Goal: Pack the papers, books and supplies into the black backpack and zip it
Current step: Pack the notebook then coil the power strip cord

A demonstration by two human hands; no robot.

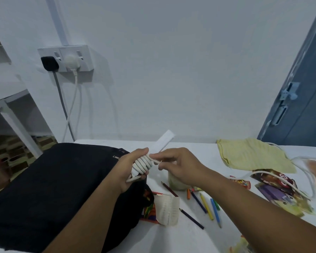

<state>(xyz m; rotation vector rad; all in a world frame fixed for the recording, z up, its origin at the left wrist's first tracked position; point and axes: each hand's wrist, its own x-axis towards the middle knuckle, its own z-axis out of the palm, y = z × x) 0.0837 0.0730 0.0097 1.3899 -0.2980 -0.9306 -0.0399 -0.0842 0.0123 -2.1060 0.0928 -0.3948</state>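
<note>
The black backpack [53,189] lies flat on the left of the white table [186,238]. Above its right edge my left hand [130,168] grips a white charger wrapped in its coiled cable [142,164]. My right hand [175,165] pinches the loose cable end beside the coil. Several coloured pencils [206,205] lie scattered on the table below my right arm. A folded paper [167,209] and an orange booklet [150,210] lie at the backpack's right edge.
A yellow cloth [250,155] lies at the back right. Snack wrappers [281,194] and another white cable [299,190] lie right of it. A pale jar [175,183] stands under my right hand. A white ruler [165,140] leans at the back. A wall socket [66,58] holds two plugs.
</note>
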